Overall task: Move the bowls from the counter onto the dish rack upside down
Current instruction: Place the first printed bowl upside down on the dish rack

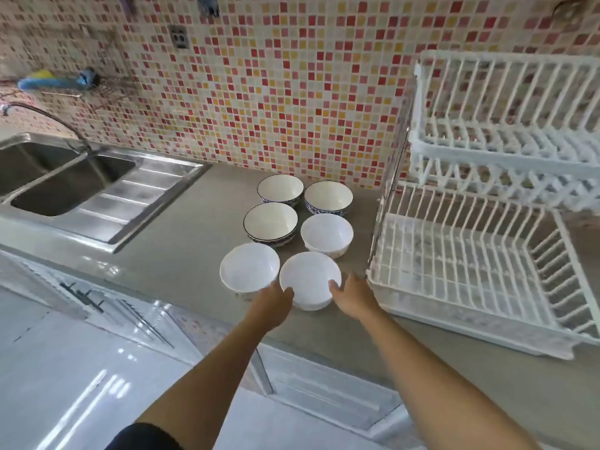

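Note:
Several bowls stand upright in two rows on the grey counter. The nearest white bowl has my left hand on its left rim and my right hand on its right rim. A second white bowl touches it on the left, and a third white bowl sits behind. Three blue-patterned bowls stand farther back. The white two-tier dish rack is at the right with nothing in either tier.
A steel double sink with a curved tap lies at the left. A red and yellow mosaic wall backs the counter. White cabinet fronts fall away below the counter's front edge.

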`<state>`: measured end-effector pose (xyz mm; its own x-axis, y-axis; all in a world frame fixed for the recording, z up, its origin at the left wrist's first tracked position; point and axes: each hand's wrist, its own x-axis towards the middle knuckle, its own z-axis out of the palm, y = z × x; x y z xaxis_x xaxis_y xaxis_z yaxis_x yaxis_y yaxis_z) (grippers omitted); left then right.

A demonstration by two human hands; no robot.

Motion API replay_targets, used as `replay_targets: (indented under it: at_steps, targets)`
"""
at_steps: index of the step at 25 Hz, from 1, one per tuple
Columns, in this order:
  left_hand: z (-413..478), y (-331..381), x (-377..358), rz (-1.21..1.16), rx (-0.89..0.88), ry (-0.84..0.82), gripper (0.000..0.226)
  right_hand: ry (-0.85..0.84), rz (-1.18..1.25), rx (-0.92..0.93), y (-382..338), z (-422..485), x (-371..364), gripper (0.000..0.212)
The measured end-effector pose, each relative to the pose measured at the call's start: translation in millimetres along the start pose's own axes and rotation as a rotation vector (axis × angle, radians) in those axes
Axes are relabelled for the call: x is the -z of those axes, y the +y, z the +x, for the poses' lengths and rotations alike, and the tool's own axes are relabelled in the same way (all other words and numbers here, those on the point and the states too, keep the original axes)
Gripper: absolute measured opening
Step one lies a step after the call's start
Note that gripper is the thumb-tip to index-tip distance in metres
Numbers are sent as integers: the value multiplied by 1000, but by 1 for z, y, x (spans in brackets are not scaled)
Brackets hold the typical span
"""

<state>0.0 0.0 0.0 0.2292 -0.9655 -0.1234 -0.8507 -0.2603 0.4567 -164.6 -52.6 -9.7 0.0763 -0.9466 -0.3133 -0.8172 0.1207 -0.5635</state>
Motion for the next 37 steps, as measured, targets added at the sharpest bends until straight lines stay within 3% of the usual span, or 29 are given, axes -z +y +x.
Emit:
replay_targets:
  at_steps: [1,3,6,12,16,19,22,23,25,27,29,30,34,37]
  targets:
    - [5,-1,-8,-105,105,-12,39,-22,26,-59,-1,5,-9,60]
    - [11,-3,-24,-287,153,-70,46,-42,73,-133,0,13,-23,56]
    - [14,-3,-32,-363,206,-122,51,-30,72,-144,-3,11,-31,45]
    - [16,16,16,-397,174,-71,50,178,61,78,-37,-13,17,53]
    - [25,31,98,-596,-56,76,55,287,-88,325,-84,-56,66,57]
    - [26,48,164,-795,-226,117,54,462,-79,541,-121,-89,100,57]
    - [24,73,217,-982,-270,135,102,672,-61,717,-146,-111,142,53]
    - [24,84,230,-1030,-314,151,104,740,-39,772,-152,-117,158,50]
    - [21,112,251,-1115,-445,158,90,800,36,848,-156,-128,195,46]
    - [16,144,261,-1176,-565,165,54,835,137,892,-152,-134,229,52]
    - [13,180,261,-1161,-668,181,22,838,264,929,-142,-135,262,53]
    - [14,197,259,-1136,-731,176,22,825,329,941,-135,-133,278,53]
    - [25,257,248,-1025,-960,80,53,606,537,919,-94,-110,342,55]
    - [48,298,241,-839,-1010,-2,60,462,467,856,-54,-89,386,63]
